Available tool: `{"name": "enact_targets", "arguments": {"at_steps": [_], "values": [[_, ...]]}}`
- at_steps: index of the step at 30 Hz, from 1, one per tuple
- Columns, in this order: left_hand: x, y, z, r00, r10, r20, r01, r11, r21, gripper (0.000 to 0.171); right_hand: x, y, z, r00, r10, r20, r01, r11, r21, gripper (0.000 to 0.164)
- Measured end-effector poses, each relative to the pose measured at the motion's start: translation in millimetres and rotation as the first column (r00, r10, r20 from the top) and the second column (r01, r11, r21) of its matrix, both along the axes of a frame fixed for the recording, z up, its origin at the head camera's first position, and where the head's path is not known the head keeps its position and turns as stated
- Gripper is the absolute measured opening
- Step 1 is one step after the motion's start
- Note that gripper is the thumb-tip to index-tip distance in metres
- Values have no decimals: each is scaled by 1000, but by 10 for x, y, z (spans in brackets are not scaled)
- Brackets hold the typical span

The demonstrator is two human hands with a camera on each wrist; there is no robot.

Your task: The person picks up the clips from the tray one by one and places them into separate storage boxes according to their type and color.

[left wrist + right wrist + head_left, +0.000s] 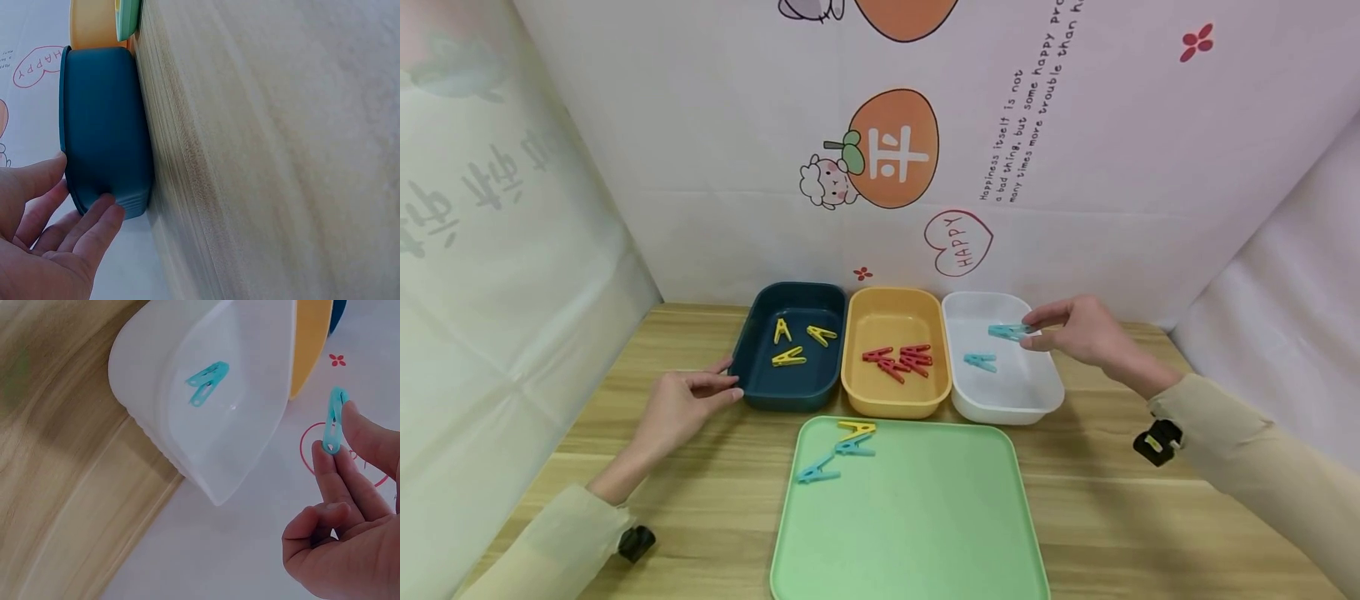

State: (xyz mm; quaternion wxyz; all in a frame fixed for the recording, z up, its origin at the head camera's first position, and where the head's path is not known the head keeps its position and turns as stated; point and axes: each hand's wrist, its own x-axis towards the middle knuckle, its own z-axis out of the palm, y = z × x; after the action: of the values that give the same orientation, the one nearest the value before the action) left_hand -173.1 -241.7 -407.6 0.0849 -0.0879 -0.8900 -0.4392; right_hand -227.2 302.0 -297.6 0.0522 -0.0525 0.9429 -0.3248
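My right hand pinches a light blue clothespin between thumb and fingertips, above the white bin. In the right wrist view the pinched clothespin hangs beyond the bin's rim, and another blue clothespin lies inside. At the left, the fingertips of my left hand rest at the near left corner of the dark blue bin. In the left wrist view its thumb meets the rim and the fairly straight fingers touch the bin's outer wall. Three yellow clothespins lie in that bin.
Between those bins stands a yellow-orange bin with several red clothespins. A green tray lies in front, with a yellow clothespin and two blue clothespins near its far left corner. A printed white cloth hangs behind.
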Motion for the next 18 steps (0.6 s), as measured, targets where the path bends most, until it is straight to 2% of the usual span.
{"name": "enact_targets", "arguments": {"at_steps": [9,18], "values": [[-5,-1,-14,1000,-1,-3,1,1000,2,22,-166,-14,-89,997,-30,71,31,999,-18,51],[-15,-10,-26,1000,-2,-4,2,1000,4,22,-307,-20,-192,996,-33,83,37,998,-42,49]]}}
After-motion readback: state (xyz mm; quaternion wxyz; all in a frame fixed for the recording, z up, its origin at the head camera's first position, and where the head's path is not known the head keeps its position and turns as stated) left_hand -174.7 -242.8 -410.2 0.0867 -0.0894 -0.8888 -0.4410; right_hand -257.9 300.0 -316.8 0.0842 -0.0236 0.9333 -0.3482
